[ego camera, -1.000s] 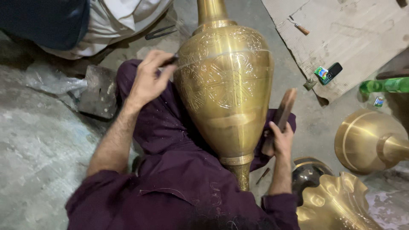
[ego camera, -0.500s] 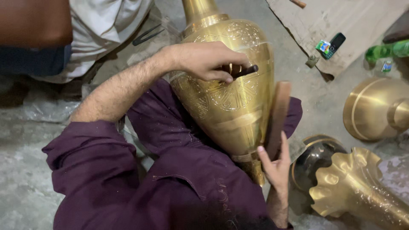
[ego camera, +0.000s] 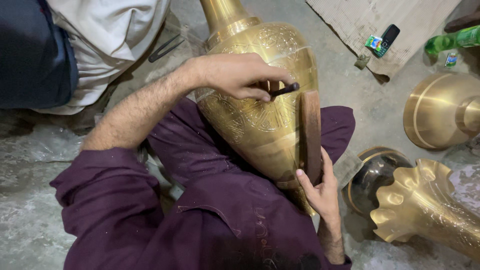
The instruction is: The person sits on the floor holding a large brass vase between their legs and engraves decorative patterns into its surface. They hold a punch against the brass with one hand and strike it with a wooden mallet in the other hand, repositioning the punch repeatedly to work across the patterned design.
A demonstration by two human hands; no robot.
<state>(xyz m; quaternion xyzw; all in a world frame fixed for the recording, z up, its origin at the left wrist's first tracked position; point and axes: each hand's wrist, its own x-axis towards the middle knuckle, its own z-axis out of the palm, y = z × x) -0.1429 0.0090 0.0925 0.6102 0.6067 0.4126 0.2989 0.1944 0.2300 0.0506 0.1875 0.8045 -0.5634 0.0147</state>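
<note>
Item 1. Brass vase (ego camera: pixel 260 120), large, engraved, lying across my lap with its neck pointing away from me. It sits under my left grip and just beside my right.

Item 2. Fluted brass piece (ego camera: pixel 425 200), on the floor off to the right of my right grip, near a dark round bowl (ego camera: pixel 372 172).

Item 3. Domed brass base (ego camera: pixel 440 112), on the floor, well out to the right of both grips.

Item 4. Another person's white garment (ego camera: pixel 105 40), beyond my left forearm, with dark tongs (ego camera: pixel 165 48) lying by it.

Item 5. Wooden mallet (ego camera: pixel 311 132), upright against the vase's flank. My right hand (ego camera: pixel 320 187) is curled around its lower end.

Item 6. Green bottle (ego camera: pixel 452 40) and a dark phone (ego camera: pixel 387 36) on cardboard (ego camera: pixel 380 20), far beyond my right grip.

Item 7. Dark chisel (ego camera: pixel 285 90), thin. My left hand (ego camera: pixel 235 75) pinches it, fingers pressed together, tip resting on the engraved band.

Risk, as I judge it: the vase rests on a rounded side and could roll on my thighs, skidding the chisel across the pattern. A mallet blow that misses the small chisel head would land on my left knuckles or dent the brass.
</note>
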